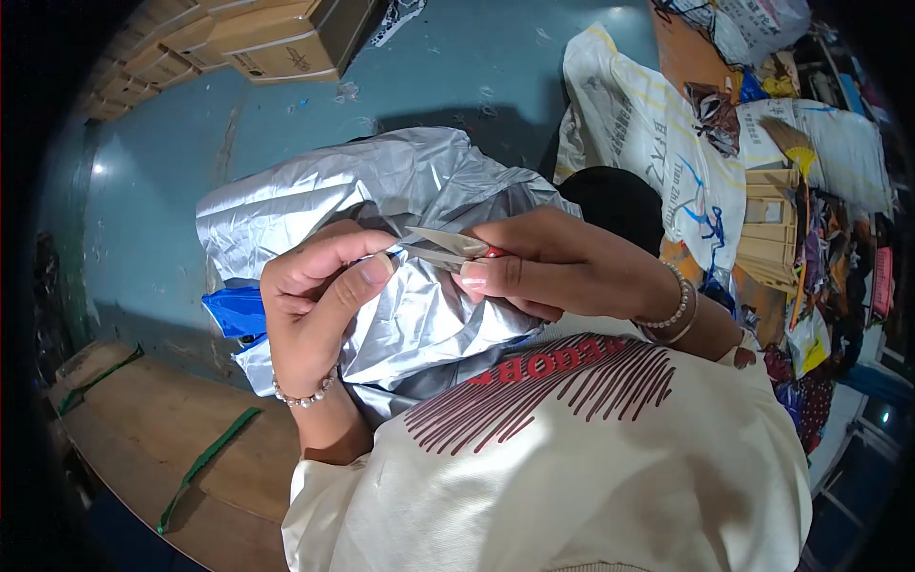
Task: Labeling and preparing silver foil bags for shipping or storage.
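Note:
My right hand (562,262) is closed around a small pair of scissors (452,240); its blades are spread apart and point left, and a bit of red shows at the pivot. My left hand (319,281) pinches thumb against forefinger just left of the blade tips. A small bit of blue edging or thread shows at that pinch, too small to make out fully. Beneath both hands, silver sheet fabric (405,329) lies crumpled across my lap. Its blue part (234,311) sticks out to the left of my left wrist.
Cardboard boxes (276,40) are stacked at the far left on the blue-green floor (162,191). White woven sacks (629,114) lie at the right beside a cluttered heap and a yellow hand broom (793,143). A wooden bench (238,458) with green straps stands at the near left.

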Demonstrator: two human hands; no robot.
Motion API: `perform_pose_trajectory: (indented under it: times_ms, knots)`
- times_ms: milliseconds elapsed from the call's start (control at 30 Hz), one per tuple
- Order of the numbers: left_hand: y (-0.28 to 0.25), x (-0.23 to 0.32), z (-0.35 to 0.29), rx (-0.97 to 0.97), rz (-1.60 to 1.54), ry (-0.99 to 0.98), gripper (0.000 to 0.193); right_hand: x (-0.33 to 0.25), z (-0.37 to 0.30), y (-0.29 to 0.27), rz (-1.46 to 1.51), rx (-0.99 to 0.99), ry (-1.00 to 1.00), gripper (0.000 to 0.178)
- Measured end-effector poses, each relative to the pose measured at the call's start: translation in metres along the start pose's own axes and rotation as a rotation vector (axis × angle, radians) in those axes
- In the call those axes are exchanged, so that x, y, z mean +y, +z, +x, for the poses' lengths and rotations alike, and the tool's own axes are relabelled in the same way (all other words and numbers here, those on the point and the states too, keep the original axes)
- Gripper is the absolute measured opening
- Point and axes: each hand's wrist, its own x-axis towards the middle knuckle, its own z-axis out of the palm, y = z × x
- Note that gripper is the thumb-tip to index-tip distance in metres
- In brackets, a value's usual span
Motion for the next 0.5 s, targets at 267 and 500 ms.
perform_pose_trajectory:
  times_ms: [267, 500]
  knots:
    - [0.002, -0.001, 0.0001, 0.008, 0.058, 0.097, 0.016, 0.0, 0.0005, -0.0002, 0.003, -0.007, 0.02, 0.03]
    - [0.0036, -0.0011, -0.0002, 0.007, 0.105, 0.146, 0.017, -0.0007, 0.0014, 0.0037, 0.066, 0.029, 0.012, 0.03]
